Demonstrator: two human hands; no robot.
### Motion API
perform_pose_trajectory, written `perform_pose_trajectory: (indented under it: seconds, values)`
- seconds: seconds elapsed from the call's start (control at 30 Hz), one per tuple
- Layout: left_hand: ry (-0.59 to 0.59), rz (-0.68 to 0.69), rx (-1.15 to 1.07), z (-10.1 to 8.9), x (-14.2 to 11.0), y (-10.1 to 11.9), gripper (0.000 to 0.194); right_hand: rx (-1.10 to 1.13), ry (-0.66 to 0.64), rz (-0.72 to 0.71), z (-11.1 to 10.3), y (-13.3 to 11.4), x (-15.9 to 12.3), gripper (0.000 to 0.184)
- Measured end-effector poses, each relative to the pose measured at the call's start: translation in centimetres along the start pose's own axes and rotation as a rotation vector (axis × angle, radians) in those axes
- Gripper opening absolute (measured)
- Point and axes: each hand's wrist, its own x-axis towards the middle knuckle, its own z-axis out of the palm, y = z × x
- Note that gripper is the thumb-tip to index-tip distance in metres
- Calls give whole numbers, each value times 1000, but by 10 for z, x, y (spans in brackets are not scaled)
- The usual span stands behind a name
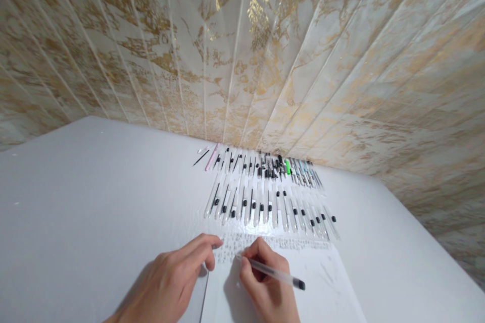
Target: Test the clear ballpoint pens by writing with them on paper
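My right hand [265, 275] grips a clear-barrelled pen [276, 272] with a dark end cap, its tip low against the sheet of paper [322, 292]. Rows of small dark handwriting [273, 243] cover the sheet's upper part. At the paper's upper left edge rests my left hand [172, 275], fingers loosely bent and apart, holding nothing that I can see. Its fingertips touch the sheet close to the writing. The pen's point is partly hidden by my right fingers.
Beyond the paper lies a row of several clear pens with black caps [265, 207]. Farther back, another row holds more pens, a pink pen [212, 157] and a bright green item [288, 167]. The white table [94, 212] meets a gold-patterned curtain [242, 60].
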Motion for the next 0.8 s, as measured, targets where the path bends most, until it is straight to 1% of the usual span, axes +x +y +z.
perform_pose_trajectory:
  seconds: [0.2,0.47,0.57,0.7,0.73,0.8]
  values:
    - [-75,-20,47,1,-1,-3,32,-9,-7,14,-1,-4,0,16]
    - [-91,-25,91,3,-1,-3,31,19,-5,-2,-3,-2,0,19]
    - [-55,-44,80,5,0,-4,27,107,29,7,-6,1,1,20]
    - [-37,-104,-10,3,1,4,36,282,115,-6,-13,-3,1,17]
    - [-38,-109,-48,2,1,7,38,323,111,-19,-14,-7,-1,18]
    - [-25,-100,-125,1,2,15,41,399,54,-50,-17,-18,-6,24]
